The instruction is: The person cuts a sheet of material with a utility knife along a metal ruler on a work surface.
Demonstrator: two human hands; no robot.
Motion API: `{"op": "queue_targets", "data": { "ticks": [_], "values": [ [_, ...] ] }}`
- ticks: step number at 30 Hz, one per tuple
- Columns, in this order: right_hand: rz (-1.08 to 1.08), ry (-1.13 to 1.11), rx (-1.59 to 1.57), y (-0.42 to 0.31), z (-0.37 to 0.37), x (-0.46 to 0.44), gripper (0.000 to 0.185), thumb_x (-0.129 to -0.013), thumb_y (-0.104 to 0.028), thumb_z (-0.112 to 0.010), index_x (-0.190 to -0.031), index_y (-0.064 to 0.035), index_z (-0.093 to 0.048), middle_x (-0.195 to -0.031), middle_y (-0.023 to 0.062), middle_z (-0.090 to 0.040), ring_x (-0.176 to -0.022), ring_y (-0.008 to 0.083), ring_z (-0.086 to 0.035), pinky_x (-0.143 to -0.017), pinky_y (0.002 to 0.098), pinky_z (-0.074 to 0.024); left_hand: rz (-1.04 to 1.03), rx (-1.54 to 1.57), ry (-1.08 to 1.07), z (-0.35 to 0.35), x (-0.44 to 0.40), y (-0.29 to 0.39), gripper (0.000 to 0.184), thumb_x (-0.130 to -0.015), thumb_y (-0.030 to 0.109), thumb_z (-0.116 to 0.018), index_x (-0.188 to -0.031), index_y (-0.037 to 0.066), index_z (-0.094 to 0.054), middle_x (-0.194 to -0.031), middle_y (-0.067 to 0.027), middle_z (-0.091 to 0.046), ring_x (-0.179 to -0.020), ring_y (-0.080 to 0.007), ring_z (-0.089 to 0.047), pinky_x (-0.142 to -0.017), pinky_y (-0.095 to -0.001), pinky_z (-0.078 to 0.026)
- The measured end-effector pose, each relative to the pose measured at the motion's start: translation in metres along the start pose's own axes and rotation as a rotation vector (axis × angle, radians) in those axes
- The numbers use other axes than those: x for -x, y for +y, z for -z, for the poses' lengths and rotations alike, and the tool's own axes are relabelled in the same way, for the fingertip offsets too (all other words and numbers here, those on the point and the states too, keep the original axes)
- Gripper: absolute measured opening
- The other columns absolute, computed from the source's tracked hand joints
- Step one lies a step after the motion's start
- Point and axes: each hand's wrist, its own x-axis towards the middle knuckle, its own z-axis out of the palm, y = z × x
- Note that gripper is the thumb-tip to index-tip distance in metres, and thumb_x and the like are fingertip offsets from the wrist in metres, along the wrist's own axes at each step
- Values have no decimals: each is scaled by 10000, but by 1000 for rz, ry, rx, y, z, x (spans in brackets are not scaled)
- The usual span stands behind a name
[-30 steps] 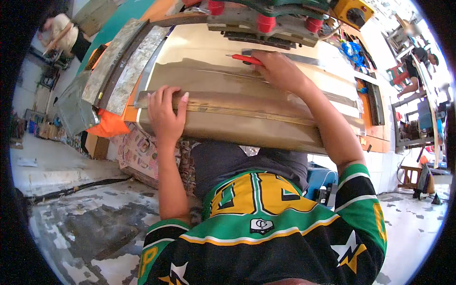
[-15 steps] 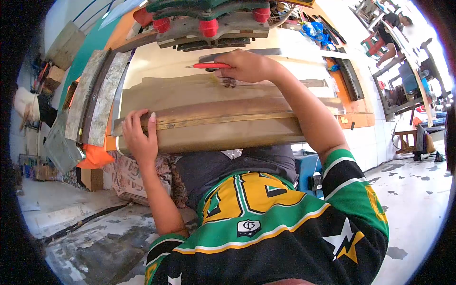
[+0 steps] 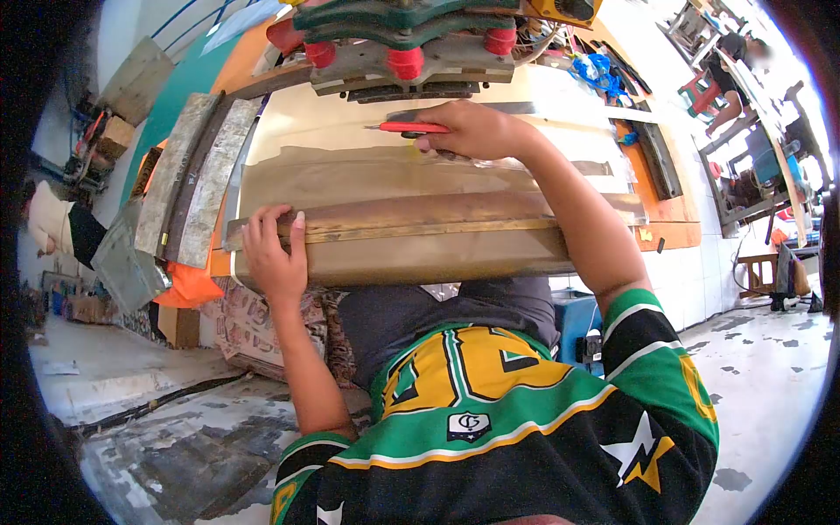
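Observation:
In my right hand [image 3: 477,131] is a red utility knife [image 3: 411,127], its blade pointing left above the pale sheet. The fingers are closed round it. My left hand [image 3: 276,249] rests with spread fingers and thumb on the left end of a long brown bar [image 3: 420,214]. That bar lies across a brown sheet of material [image 3: 420,258], which hangs over the table's near edge toward my lap. A dark flat strip [image 3: 507,108] lies just beyond my right hand, partly hidden by it.
A green machine [image 3: 402,22] with red knobs stands at the table's far side. Worn flat bars [image 3: 214,175] lie at the left, by an orange cloth [image 3: 192,286]. Blue plastic [image 3: 597,74] and a dark bar [image 3: 658,162] are at the right. Another person [image 3: 731,74] sits farther off.
The whole view has shifted slightly, moving everything a little right and down. My right hand's fingers have turned a bit round the utility knife. My left hand stays on the bar.

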Motion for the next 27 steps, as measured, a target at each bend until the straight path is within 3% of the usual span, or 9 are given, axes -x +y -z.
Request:
{"op": "queue_targets", "data": {
  "ticks": [4,6,13,15,19,22,27],
  "values": [
    [32,22,-2,2,-1,0,370,-1056,-396,-620,-1063,-32,-689,-874,145,-687,-828,302,-655,-755,433,-496,27,7,-19,1,1,1,307,-1015,353,-657,-1148,77,-682,-1189,-130,-642,-1114,-376,-581,-978,-487,-444],
    [-124,-74,-68,-1,1,1,380,-1054,-397,-624,-1041,-22,-684,-821,136,-679,-784,299,-654,-732,434,-500,25,13,-16,0,1,0,309,-1014,355,-657,-1149,78,-682,-1189,-128,-642,-1113,-376,-582,-976,-487,-445],
    [-63,-39,31,7,-2,1,360,-1055,-367,-629,-1039,-12,-684,-788,128,-694,-736,297,-663,-706,434,-509,21,25,-10,1,1,2,310,-1012,356,-657,-1147,77,-684,-1191,-122,-643,-1111,-371,-584,-967,-486,-450],
    [-94,-73,48,6,0,1,373,-1018,-369,-657,-1095,-6,-684,-995,229,-706,-989,425,-684,-875,519,-527,19,27,-9,1,1,1,306,-1011,352,-658,-1147,78,-684,-1191,-122,-643,-1110,-372,-584,-967,-486,-450],
    [-75,-52,80,10,-2,0,380,-1011,-379,-662,-1101,-11,-688,-1020,228,-704,-1033,437,-674,-911,521,-521,-1,10,7,1,1,1,298,-1008,340,-660,-1149,79,-686,-1190,-125,-643,-1105,-373,-585,-964,-487,-451],
    [7,-44,126,12,-2,4,334,-1052,-347,-628,-1091,-22,-694,-903,160,-723,-903,365,-684,-819,473,-515,11,9,-4,2,1,2,291,-1003,329,-667,-1149,78,-686,-1190,-124,-643,-1104,-371,-585,-964,-488,-452],
    [-56,-119,158,10,0,6,364,-1038,-373,-632,-1171,-37,-677,-1057,216,-692,-1056,418,-649,-924,506,-494,2,0,-7,3,0,2,287,-999,326,-676,-1143,78,-686,-1185,-121,-645,-1098,-368,-587,-964,-487,-454]
  ]
}}
